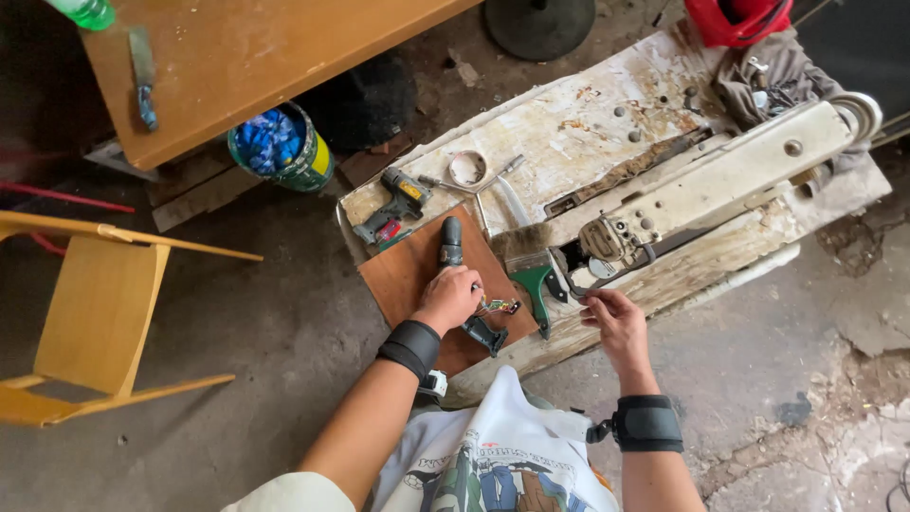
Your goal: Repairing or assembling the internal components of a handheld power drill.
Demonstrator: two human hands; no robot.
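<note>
Seen from above, a person in a printed white shirt and black wrist straps works at a battered, paint-flaked white desk [569, 133] set on a stained concrete floor. The left hand [447, 299] is closed over the body of a dark cordless drill [457, 275] lying on a brown wooden board [403, 275], the drill's nose pointing away from the person and its grip jutting out below the hand toward the board's near edge. Just beside that hand sits a small circuit piece with coloured wires [500, 305]. The right hand [614, 320] hovers at the desk's near edge, fingers curled and pinched around something small and thin; what it grips cannot be made out. Between the two hands lies a green-handled brush [533, 275], its bristles turned up toward the middle of the desk. A second cordless drill with a yellow patch [391, 207] rests at the desk's far left corner, near a metal ring clamp [467, 168]. A long, off-white machine arm [720, 180] stretches diagonally across the right half of the desk, with a crumpled grey cloth [773, 71] and a red object [737, 19] beyond it. On the floor to the left stand a green bucket holding blue pieces [280, 147] and a light wooden chair [90, 313], beneath the edge of an orange-brown tabletop [256, 57].
</note>
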